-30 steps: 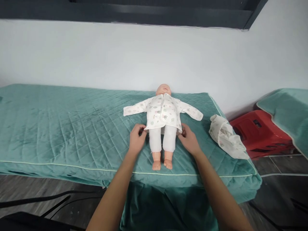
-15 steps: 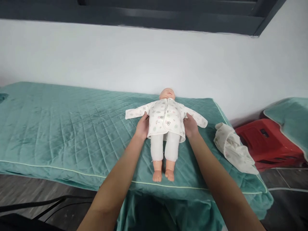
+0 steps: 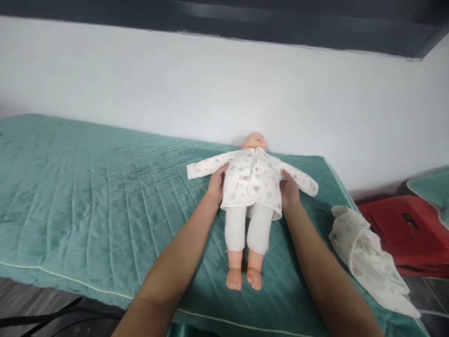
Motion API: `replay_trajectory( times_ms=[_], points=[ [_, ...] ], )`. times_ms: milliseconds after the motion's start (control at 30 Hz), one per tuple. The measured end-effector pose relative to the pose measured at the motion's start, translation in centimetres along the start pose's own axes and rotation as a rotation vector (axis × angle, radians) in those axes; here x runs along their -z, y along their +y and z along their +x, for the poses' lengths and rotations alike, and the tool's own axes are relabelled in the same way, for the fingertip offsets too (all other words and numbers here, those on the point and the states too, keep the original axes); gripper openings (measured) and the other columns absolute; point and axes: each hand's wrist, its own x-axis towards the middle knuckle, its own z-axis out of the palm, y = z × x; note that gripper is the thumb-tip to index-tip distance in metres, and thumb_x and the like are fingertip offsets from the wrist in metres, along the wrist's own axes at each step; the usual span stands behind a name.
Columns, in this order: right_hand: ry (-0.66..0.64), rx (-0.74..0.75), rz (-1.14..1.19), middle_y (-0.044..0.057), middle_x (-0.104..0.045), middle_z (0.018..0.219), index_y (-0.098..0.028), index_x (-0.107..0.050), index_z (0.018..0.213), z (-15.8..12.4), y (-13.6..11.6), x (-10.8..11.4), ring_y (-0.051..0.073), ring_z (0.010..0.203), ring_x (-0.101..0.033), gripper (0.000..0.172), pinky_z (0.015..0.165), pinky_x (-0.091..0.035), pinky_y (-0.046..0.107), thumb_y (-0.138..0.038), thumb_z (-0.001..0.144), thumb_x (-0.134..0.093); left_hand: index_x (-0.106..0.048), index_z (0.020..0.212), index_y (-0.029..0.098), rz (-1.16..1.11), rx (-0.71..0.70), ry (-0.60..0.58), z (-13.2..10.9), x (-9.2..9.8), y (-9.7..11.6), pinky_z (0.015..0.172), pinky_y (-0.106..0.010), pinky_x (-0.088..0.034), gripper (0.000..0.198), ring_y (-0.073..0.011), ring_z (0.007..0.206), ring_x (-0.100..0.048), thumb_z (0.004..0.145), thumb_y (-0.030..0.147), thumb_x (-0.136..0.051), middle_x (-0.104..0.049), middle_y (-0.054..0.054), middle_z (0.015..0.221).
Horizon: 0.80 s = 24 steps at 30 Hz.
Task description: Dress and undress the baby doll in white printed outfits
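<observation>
A baby doll (image 3: 235, 229) lies on its back on the green quilted bed cover (image 3: 87, 196), head toward the wall and feet toward me. It wears a white printed jacket (image 3: 238, 187) with the front closed and both sleeves spread outward. White cloth covers its legs, while the feet are bare. My left hand (image 3: 216, 185) grips the left side of its torso, just below the sleeve, thumb on the jacket. On the opposite side, my right hand (image 3: 289, 191) holds the torso the same way. The fingers of both hands are partly hidden beside and under the doll.
A crumpled white printed garment (image 3: 368, 252) lies at the bed's right edge. Beyond it stands a red plastic stool (image 3: 403, 234), with green fabric (image 3: 431, 187) near it. A white wall (image 3: 210, 89) runs behind the bed, under a dark overhead frame (image 3: 217, 18).
The camera view has come closer and swung a little left, so the doll and garment look larger and farther right. Both hands stay at the doll's sides.
</observation>
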Motion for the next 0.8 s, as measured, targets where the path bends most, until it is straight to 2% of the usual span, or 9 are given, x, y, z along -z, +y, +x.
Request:
replay_trajectory(
  times_ms=[67, 133, 233, 333, 433, 533, 667, 800],
  points=[
    [0.029, 0.031, 0.093, 0.009, -0.077, 0.106, -0.018, -0.066, 0.109, 0.5, -0.3, 0.3, 0.025, 0.117, -0.068, 0.031, 0.108, -0.051, 0.052, -0.035, 0.096, -0.043, -0.066, 0.125, 0.013, -0.016, -0.047, 0.001, 0.2, 0.4, 0.5, 0.101, -0.050, -0.056, 0.043, -0.0319, 0.105, -0.074, 0.087, 0.032, -0.066, -0.078, -0.013, 0.109],
    [0.048, 0.077, 0.172, 0.009, -0.076, 0.109, -0.018, -0.065, 0.110, 1.1, -0.8, 0.8, 0.023, 0.116, -0.068, 0.034, 0.107, -0.052, 0.051, -0.035, 0.100, -0.038, -0.066, 0.123, 0.013, -0.069, -0.118, 0.050, 0.5, 1.1, 1.4, 0.100, -0.048, -0.057, 0.039, -0.0300, 0.105, -0.074, 0.090, 0.033, -0.062, -0.078, -0.013, 0.107],
    [0.110, 0.130, 0.240, 0.008, -0.075, 0.106, -0.018, -0.064, 0.109, 1.9, -2.0, 2.2, 0.020, 0.107, -0.071, 0.032, 0.101, -0.057, 0.045, -0.032, 0.102, -0.036, -0.064, 0.121, 0.014, -0.174, -0.305, 0.186, 0.8, 2.3, 3.2, 0.097, -0.038, -0.059, 0.032, -0.0229, 0.103, -0.074, 0.098, 0.034, -0.054, -0.078, -0.012, 0.105],
    [0.208, 0.142, 0.290, 0.005, -0.074, 0.102, -0.019, -0.063, 0.106, 2.3, -3.5, 3.8, 0.018, 0.097, -0.072, 0.029, 0.089, -0.063, 0.038, -0.030, 0.103, -0.037, -0.061, 0.123, 0.018, -0.248, -0.459, 0.337, 1.0, 3.4, 4.5, 0.096, -0.036, -0.060, 0.029, -0.0187, 0.102, -0.074, 0.102, 0.034, -0.048, -0.077, -0.009, 0.105],
    [0.287, 0.128, 0.310, 0.004, -0.073, 0.098, -0.021, -0.062, 0.105, 2.2, -4.5, 4.9, 0.018, 0.095, -0.072, 0.026, 0.080, -0.065, 0.037, -0.030, 0.103, -0.038, -0.062, 0.121, 0.018, -0.264, -0.512, 0.449, 1.1, 3.9, 5.1, 0.098, -0.040, -0.060, 0.027, -0.0201, 0.107, -0.073, 0.102, 0.033, -0.049, -0.076, -0.010, 0.110],
    [0.344, 0.144, 0.309, 0.003, -0.072, 0.099, -0.021, -0.061, 0.105, 2.0, -5.1, 5.5, 0.019, 0.099, -0.071, 0.023, 0.079, -0.065, 0.036, -0.029, 0.102, -0.040, -0.063, 0.118, 0.018, -0.253, -0.550, 0.477, 1.2, 4.0, 5.3, 0.100, -0.044, -0.059, 0.029, -0.0230, 0.115, -0.070, 0.102, 0.037, -0.049, -0.074, -0.012, 0.117],
    [0.344, 0.170, 0.320, 0.004, -0.072, 0.104, -0.021, -0.060, 0.108, 2.1, -5.4, 5.8, 0.019, 0.105, -0.070, 0.024, 0.082, -0.065, 0.039, -0.028, 0.102, -0.038, -0.064, 0.116, 0.018, -0.239, -0.593, 0.557, 1.2, 4.4, 6.0, 0.101, -0.040, -0.058, 0.026, -0.0209, 0.119, -0.068, 0.103, 0.031, -0.046, -0.073, -0.011, 0.121],
    [0.365, 0.161, 0.267, 0.005, -0.071, 0.105, -0.023, -0.061, 0.104, 2.3, -5.9, 6.2, 0.021, 0.104, -0.070, 0.027, 0.075, -0.067, 0.041, -0.030, 0.102, -0.035, -0.065, 0.110, 0.017, -0.181, -0.651, 0.597, 1.2, 4.9, 6.6, 0.099, -0.037, -0.059, 0.020, -0.0201, 0.117, -0.069, 0.102, 0.026, -0.049, -0.075, -0.009, 0.114]
  ],
)
